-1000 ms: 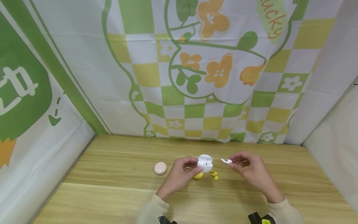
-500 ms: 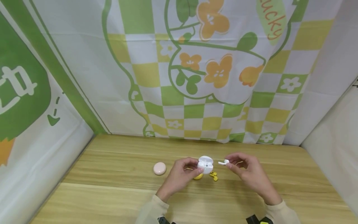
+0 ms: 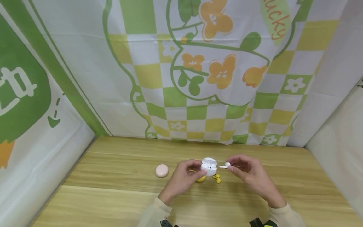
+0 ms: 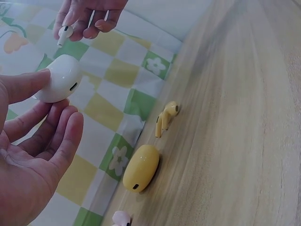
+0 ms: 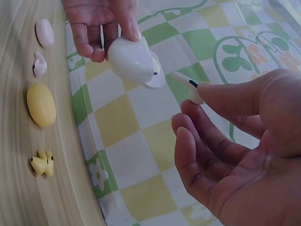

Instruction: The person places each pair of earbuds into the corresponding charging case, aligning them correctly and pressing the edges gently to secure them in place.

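Note:
My left hand (image 3: pixel 183 176) holds a white earbud case (image 3: pixel 209 170) up over the table, thumb on its front and fingers behind. The lid of the case stands raised. Between the thumb and fingertips of my right hand (image 3: pixel 252 175) is a white earbud (image 5: pixel 188 86), its stem pointing toward the case with a small gap between them. In the left wrist view the case (image 4: pixel 61 79) shows its rounded shell and a dark port. Below the hands lie a yellow case (image 4: pixel 142 167) and a pair of yellow earbuds (image 4: pixel 166 117).
A pale pink case (image 3: pixel 162 170) lies on the wooden table (image 3: pixel 113 201) left of my left hand. Pink earbuds (image 5: pixel 39 65) rest between it and the yellow case in the right wrist view. A checked, flowered cloth (image 3: pixel 198 113) hangs behind the table.
My right hand has moved left with the white earbud, bringing it closer to the white case. The earbud's stem has turned to lie more level. The left hand has barely shifted.

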Available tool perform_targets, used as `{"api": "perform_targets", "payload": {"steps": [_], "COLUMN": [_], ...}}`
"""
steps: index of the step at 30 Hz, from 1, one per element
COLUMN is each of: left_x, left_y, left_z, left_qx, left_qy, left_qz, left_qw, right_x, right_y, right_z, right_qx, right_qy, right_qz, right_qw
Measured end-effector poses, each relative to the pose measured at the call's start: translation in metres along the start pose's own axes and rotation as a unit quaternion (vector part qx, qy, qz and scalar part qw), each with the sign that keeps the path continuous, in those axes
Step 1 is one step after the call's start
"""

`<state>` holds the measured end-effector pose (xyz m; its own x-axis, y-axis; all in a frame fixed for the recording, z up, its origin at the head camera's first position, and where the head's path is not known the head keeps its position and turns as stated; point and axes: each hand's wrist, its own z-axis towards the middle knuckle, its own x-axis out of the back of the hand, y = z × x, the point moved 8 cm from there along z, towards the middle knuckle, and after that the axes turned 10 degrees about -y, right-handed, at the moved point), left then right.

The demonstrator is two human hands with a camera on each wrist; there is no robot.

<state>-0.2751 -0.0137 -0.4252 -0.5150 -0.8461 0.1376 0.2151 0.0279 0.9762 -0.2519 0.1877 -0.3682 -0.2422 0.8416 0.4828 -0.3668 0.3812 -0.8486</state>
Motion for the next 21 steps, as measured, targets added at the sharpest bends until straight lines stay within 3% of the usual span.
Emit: {"api": "perform_targets", "payload": {"steps": [21], "left_x": [0.001], "left_y": [0.013], "left_z": [0.002], "left_qx": [-0.001], "left_qy": [0.000], "left_qz": [0.012], "left_qw": [0.9999], "right_x": [0.001], "right_y": [-0.028], "right_z": [0.018], "right_qx": [0.000], "right_qy": [-0.012], "right_qz": [-0.023], "right_qw": [1.000]}}
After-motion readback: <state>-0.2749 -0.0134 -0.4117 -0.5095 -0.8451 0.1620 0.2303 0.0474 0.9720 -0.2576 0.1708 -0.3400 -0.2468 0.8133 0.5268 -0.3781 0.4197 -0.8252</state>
